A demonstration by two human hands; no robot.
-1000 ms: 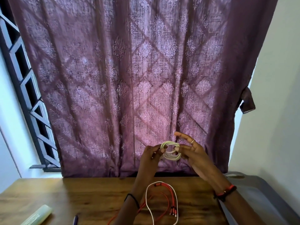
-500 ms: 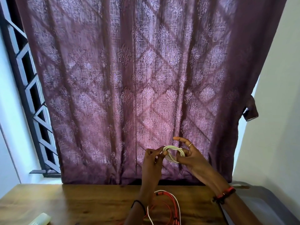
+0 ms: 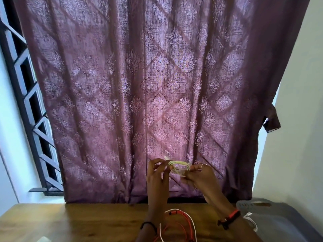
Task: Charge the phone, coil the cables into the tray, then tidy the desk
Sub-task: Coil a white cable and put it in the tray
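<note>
Between two raised hands hangs one coiled white cable [image 3: 178, 166], the left hand [image 3: 156, 175] pinching one side and the right hand [image 3: 202, 177] gripping the other. Below, one red cable [image 3: 174, 211] and one loose white cable [image 3: 194, 227] lie on the desk [image 3: 87, 220], beside one grey tray [image 3: 283, 222].

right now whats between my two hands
In the head view, the coiled white cable sits between the left hand and the right hand; both pinch it.
</note>
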